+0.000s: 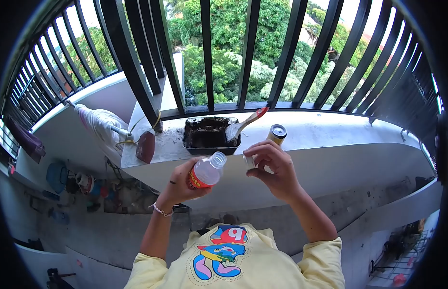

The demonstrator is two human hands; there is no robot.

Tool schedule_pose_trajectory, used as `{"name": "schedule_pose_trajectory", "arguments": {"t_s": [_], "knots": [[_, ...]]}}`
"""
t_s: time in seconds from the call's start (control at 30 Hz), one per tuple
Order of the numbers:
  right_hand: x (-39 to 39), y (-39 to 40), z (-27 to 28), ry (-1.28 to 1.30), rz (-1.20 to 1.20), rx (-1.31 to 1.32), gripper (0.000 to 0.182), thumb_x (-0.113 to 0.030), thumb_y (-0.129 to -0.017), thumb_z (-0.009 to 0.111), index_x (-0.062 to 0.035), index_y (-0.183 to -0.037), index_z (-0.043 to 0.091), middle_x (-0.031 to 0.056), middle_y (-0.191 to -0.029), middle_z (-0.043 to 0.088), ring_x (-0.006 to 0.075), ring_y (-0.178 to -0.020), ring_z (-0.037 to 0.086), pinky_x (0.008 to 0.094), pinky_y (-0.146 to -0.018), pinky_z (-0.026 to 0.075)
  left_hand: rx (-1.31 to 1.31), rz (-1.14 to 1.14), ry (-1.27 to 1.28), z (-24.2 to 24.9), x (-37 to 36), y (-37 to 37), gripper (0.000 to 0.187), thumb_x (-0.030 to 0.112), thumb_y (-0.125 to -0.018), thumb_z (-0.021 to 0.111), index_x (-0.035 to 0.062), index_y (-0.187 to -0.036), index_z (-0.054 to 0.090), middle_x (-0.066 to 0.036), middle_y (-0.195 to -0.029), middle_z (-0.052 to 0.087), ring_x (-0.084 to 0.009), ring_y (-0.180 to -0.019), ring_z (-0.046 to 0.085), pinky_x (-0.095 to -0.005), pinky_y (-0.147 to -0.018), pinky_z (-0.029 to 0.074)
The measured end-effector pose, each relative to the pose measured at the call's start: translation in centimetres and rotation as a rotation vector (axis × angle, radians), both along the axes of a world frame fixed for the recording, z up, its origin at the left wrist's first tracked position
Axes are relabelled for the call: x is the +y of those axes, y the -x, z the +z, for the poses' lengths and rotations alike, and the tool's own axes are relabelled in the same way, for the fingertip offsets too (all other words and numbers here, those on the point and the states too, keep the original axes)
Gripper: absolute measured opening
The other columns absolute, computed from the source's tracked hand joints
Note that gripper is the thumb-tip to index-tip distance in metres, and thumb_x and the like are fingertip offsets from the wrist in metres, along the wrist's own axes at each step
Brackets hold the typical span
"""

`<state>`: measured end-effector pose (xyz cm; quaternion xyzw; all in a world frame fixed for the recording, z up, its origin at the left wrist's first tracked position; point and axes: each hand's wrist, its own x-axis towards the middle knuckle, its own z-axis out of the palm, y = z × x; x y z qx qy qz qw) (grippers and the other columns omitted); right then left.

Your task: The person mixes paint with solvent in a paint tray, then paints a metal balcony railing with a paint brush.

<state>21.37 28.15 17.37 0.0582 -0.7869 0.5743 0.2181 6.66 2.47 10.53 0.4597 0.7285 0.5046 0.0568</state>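
My left hand (181,183) is wrapped round a clear plastic bottle (209,169) with a red and yellow label. The bottle tilts to the right and its mouth is uncapped. Between the thumb and fingers of my right hand (272,168) is a small whitish bottle cap (249,163), partly hidden by the fingers. Just beyond the bottle, a black tray (188,139) stained with dark residue rests on the white ledge. A paintbrush (245,123) with a red-tipped handle leans in it, bristles down. Behind my right hand stands a yellow can (278,135) with a dark top.
Black metal railings (208,62) rise along the back of the white ledge (330,127). A dark red scraper-like blade (146,147) lies at the ledge's left corner, near a white mop head (96,123). Buckets (85,182) and other items stand on the floor at lower left.
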Motion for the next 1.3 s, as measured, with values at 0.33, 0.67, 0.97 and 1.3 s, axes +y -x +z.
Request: {"name": "schedule_pose_trajectory", "arguments": {"t_s": [0.33,0.67,0.97,1.3], "knots": [[0.4,0.7,1.2,-0.317,0.237,-0.027,0.042,0.012,-0.076,0.075,-0.0084,-0.112,0.074,0.0069,-0.115,0.068,0.0225,-0.098,0.071,0.0339,-0.079,0.06,-0.389,-0.414,0.04,-2.1,2.2,-1.4,0.073,0.038,-0.072,0.09,-0.0014,-0.127,0.062,-0.011,-0.112,0.072,-0.0214,-0.102,0.069,-0.0346,-0.092,0.054],[0.4,-0.3,1.6,-0.35,0.406,0.139,0.043,0.014,-0.077,0.07,-0.0095,-0.112,0.075,0.0071,-0.114,0.07,0.0292,-0.102,0.072,0.0389,-0.088,0.062,-1.831,-1.264,-0.248,-6.6,4.8,-3.5,0.099,0.039,-0.076,0.085,-0.0058,-0.148,0.033,-0.033,-0.118,0.061,-0.0346,-0.082,0.074,-0.0393,-0.06,0.065],[1.7,-0.7,-0.7,-0.871,0.113,0.271,0.027,-0.032,-0.085,0.077,-0.0092,-0.089,0.062,0.0061,-0.085,0.061,0.0251,-0.069,0.065,0.0361,-0.06,0.052,-1.633,-1.127,-0.169,-5.4,6.3,-3.7,0.093,0.046,-0.08,0.082,-0.0079,-0.143,0.04,-0.026,-0.129,0.059,-0.0273,-0.101,0.07,-0.0354,-0.077,0.062],[2.3,-0.1,-0.3,-0.673,0.04,0.018,0.016,-0.014,-0.073,0.058,-0.0057,-0.06,0.053,0.0085,-0.058,0.049,0.0296,-0.047,0.05,0.0387,-0.048,0.044,-0.802,-0.757,0.203,-2.7,7.2,-2.3,0.07,0.047,-0.081,0.084,0.002,-0.128,0.06,-0.008,-0.117,0.069,-0.0155,-0.105,0.066,-0.0301,-0.091,0.054]]}}
